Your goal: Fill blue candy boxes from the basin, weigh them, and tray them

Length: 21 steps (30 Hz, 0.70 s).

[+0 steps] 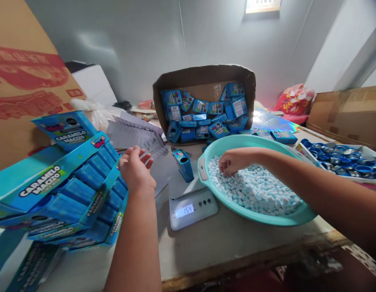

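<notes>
My right hand (pixel 232 161) reaches into a turquoise basin (pixel 261 221), its fingers curled down into small white and pale blue candies (pixel 263 194). How many candies it grips is hidden. Palm up and fingers loosely spread, my left hand (pixel 137 168) is in the air with nothing in it, beside the stacked display boxes. Between my hands, a small blue tin (pixel 183 165) with a dark opening in its top stands upright on a digital scale (pixel 192 209). The lit display seems to read 154.
Display boxes (pixel 69 182) filled with blue packs are stacked at left, before a tall carton (pixel 20 81). Behind the scale, an open cardboard box (pixel 203 75) holds many blue tins. Papers (pixel 139 134) lie left of it. Blue round lids (pixel 342 158) fill a tray at right.
</notes>
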Each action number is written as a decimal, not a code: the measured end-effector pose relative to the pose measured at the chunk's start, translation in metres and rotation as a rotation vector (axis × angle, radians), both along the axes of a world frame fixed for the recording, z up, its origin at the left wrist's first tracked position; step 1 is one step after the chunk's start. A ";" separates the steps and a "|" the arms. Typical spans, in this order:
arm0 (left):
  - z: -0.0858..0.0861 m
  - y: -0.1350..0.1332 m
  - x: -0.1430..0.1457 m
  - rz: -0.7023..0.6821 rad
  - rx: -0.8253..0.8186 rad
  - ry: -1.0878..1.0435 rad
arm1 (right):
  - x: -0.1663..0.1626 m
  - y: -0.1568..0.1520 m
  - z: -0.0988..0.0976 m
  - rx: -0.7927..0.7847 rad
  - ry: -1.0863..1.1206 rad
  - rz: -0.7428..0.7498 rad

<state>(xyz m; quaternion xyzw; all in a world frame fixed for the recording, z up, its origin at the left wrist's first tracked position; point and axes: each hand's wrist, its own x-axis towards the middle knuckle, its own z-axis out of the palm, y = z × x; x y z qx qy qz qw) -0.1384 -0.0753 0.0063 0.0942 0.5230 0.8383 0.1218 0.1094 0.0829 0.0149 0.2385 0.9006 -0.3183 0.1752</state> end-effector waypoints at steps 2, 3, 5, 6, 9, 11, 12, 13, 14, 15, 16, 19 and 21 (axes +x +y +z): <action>0.000 0.000 0.001 -0.020 0.000 -0.017 | 0.000 0.000 0.001 0.032 0.008 0.002; 0.000 0.000 0.001 -0.026 -0.002 -0.020 | 0.000 -0.001 0.002 0.053 0.015 0.008; 0.000 0.000 0.002 -0.028 0.000 -0.015 | -0.001 -0.001 0.002 0.091 0.027 0.016; 0.000 -0.001 0.002 -0.029 0.005 -0.012 | -0.001 -0.001 0.002 0.106 0.030 0.016; 0.002 -0.002 0.003 -0.065 0.037 -0.046 | -0.001 -0.001 0.002 0.112 0.044 -0.009; 0.004 -0.003 0.003 -0.102 0.058 -0.105 | -0.001 0.000 0.002 0.094 0.063 -0.037; 0.004 -0.004 0.003 -0.114 0.064 -0.133 | -0.001 0.000 0.003 0.084 0.074 -0.051; 0.005 -0.004 0.004 -0.119 0.068 -0.152 | 0.000 0.000 0.003 0.079 0.086 -0.062; 0.006 -0.004 0.004 -0.120 0.069 -0.164 | 0.000 0.001 0.004 0.081 0.100 -0.068; 0.006 -0.004 0.004 -0.119 0.068 -0.169 | 0.000 0.001 0.004 0.092 0.115 -0.070; 0.007 -0.004 0.005 -0.118 0.066 -0.173 | 0.000 0.001 0.005 0.110 0.128 -0.070; 0.008 -0.004 0.006 -0.119 0.059 -0.183 | 0.000 0.003 0.004 0.187 0.143 -0.061; 0.010 -0.005 0.008 -0.125 0.065 -0.198 | 0.000 0.004 0.003 0.223 0.153 -0.061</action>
